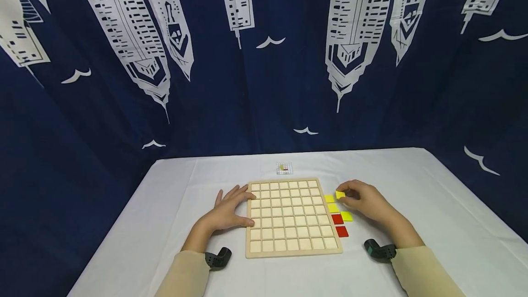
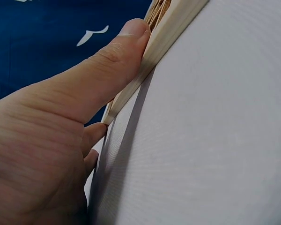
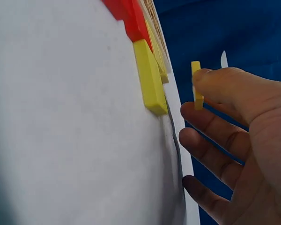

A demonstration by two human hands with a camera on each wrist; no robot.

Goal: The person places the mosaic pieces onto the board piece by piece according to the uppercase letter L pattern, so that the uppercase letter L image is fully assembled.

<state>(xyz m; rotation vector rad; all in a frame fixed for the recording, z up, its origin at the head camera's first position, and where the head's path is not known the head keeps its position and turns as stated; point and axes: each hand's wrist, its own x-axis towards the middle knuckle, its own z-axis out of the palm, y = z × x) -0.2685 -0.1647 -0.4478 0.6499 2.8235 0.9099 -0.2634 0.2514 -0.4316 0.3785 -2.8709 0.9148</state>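
While face-up, long axis near-level, yellow tile [image 1: 340,194] in pinch-narrow right grip [image 1: 365,200], left grip [image 1: 224,211] wide on board [image 1: 294,255].

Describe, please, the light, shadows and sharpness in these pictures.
Head view: fairly even light, clear grid on the board, but the card is too small to read; left wrist view: soft shadow on the cloth along the board's edge; right wrist view: dark, blurred patch in the lower left corner, while the yellow tile in the right hand shows clear edges.
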